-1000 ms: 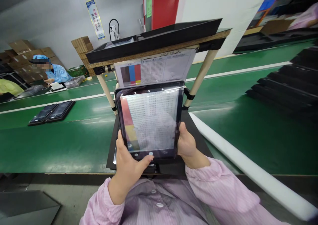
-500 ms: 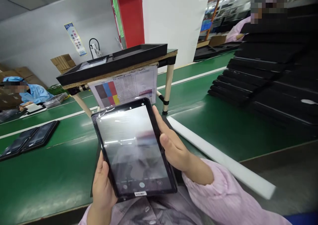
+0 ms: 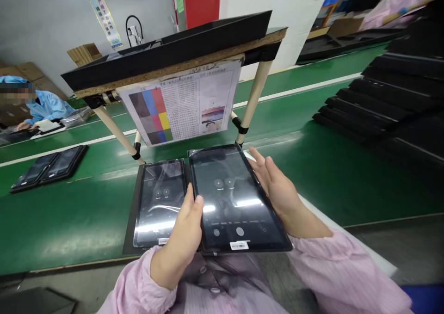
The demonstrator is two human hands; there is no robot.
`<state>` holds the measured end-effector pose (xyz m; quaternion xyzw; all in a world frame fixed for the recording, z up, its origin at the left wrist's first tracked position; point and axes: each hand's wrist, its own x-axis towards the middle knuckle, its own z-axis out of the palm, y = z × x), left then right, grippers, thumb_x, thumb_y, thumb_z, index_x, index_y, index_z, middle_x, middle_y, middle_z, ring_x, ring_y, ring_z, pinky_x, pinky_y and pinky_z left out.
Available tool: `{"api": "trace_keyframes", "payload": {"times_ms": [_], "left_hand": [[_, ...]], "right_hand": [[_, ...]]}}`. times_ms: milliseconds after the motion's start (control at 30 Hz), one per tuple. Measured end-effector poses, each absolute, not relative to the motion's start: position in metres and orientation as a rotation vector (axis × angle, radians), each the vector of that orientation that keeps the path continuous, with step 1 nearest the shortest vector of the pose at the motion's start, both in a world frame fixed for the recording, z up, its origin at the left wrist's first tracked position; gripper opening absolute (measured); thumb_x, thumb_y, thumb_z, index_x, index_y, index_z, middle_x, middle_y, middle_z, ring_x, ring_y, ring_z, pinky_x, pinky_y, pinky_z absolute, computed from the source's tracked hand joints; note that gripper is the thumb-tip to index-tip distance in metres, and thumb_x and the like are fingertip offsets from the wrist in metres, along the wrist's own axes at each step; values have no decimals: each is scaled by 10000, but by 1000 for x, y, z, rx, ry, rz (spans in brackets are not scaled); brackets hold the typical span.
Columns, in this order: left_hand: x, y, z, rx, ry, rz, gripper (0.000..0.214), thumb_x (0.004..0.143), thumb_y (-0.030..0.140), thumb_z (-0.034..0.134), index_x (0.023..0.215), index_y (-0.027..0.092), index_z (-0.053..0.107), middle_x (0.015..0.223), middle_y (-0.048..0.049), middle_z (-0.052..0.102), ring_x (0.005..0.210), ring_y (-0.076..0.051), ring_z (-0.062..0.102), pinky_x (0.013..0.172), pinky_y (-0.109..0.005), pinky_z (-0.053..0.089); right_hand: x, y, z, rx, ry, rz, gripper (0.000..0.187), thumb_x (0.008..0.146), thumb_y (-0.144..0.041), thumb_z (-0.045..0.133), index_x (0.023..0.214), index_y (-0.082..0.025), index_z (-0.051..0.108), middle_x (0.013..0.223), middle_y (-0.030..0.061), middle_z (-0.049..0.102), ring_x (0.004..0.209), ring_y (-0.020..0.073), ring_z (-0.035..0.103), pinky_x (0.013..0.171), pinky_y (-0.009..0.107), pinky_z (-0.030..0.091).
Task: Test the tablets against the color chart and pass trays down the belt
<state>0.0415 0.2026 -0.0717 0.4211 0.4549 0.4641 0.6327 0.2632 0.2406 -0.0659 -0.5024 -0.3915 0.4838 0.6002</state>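
Observation:
A black tablet (image 3: 236,198) lies tilted between my hands, just above or on the green table's front. Its dimmed screen shows two small round icons and camera buttons, and a white label sits at its bottom edge. My left hand (image 3: 185,226) grips its left side, thumb along the edge. Along the right side, my right hand (image 3: 277,191) holds the other edge, its fingers partly behind the tablet. A second tablet (image 3: 161,198), with two similar icons, rests on a dark tray (image 3: 131,230) to the left, partly covered by my left hand.
A raised stand with a black tray (image 3: 173,46) and a printed chart (image 3: 183,106) is ahead. Stacked black trays (image 3: 367,101) rise at right. More tablets (image 3: 52,166) lie at left. A white strip (image 3: 347,230) runs beside my right arm. Co-workers sit at far left and upper right.
The tablet has come down and to the right, flatter than before. Its screen has changed from a bright camera picture to a dim one with two icons. The second tablet has come into view.

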Motion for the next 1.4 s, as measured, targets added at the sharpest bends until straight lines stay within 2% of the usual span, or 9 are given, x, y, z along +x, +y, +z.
{"api": "trace_keyframes", "payload": {"times_ms": [133, 200, 300, 433, 600, 733, 967, 1200, 1400], "left_hand": [[21, 197, -75, 1279, 1116, 972, 682, 961, 515, 578, 1568, 266, 390, 1673, -73, 292, 1555, -285, 240, 1287, -468, 154], [1, 194, -75, 1482, 1130, 1055, 576, 985, 472, 543, 1529, 305, 456, 1633, -67, 380, 1531, -283, 298, 1275, -485, 193], [-32, 197, -76, 1844, 1331, 1100, 400, 1001, 383, 497, 1369, 306, 635, 1411, -105, 568, 1372, -295, 461, 1197, -544, 314], [-65, 210, -80, 2214, 1754, 915, 376, 994, 277, 448, 1259, 262, 715, 1207, -145, 551, 1213, -318, 461, 1075, -603, 380], [-75, 224, -83, 2418, 2033, 732, 363, 974, 228, 478, 1218, 250, 746, 1174, -158, 501, 1139, -333, 425, 966, -548, 417], [-73, 229, -87, 2514, 2015, 573, 359, 979, 266, 490, 1231, 227, 741, 1035, -135, 513, 1002, -304, 442, 872, -487, 424], [-78, 223, -93, 2583, 1780, 888, 364, 990, 298, 465, 1139, 180, 776, 940, -106, 469, 931, -281, 448, 874, -492, 391], [-66, 220, -96, 2599, 1666, 837, 323, 975, 286, 515, 1177, 257, 766, 969, -99, 468, 946, -274, 447, 858, -482, 400], [-50, 218, -85, 2546, 1720, 779, 335, 976, 246, 506, 1195, 255, 759, 1012, -115, 472, 977, -282, 425, 874, -478, 417]], "right_hand": [[284, 239, -88, -1466, -1273, 755, 821, 929, -766, 394, 1603, -310, 284, 1634, 26, 317, 1533, 238, 254, 1295, 499, 131], [286, 231, -89, -1513, -1571, 531, 666, 988, -677, 362, 1550, -323, 414, 1643, 14, 295, 1557, 256, 168, 1283, 553, 107], [278, 218, -83, -1509, -2024, 247, 478, 1034, -544, 335, 1377, -378, 624, 1634, -7, 316, 1558, 338, 123, 1207, 688, 172], [264, 212, -83, -1526, -2276, -39, 425, 1037, -469, 349, 1290, -410, 685, 1630, -24, 322, 1531, 402, 186, 1149, 736, 208], [269, 204, -87, -1442, -2145, -31, 468, 1052, -445, 279, 1403, -419, 587, 1636, -4, 311, 1519, 369, 248, 1140, 672, 274], [277, 192, -86, -1535, -2050, -83, 451, 1051, -411, 310, 1363, -355, 630, 1574, 50, 416, 1486, 363, 324, 1113, 648, 319], [282, 179, -77, -1698, -1975, -322, 432, 1040, -308, 363, 1062, -285, 794, 1485, 99, 522, 1420, 399, 411, 1029, 651, 373], [282, 182, -89, -1679, -2023, -284, 403, 1028, -342, 384, 1088, -323, 782, 1478, 55, 535, 1398, 373, 448, 1049, 629, 368], [296, 182, -79, -1725, -1843, -282, 512, 1029, -410, 325, 1145, -171, 762, 1475, 192, 499, 1354, 365, 496, 1095, 571, 387]]}}
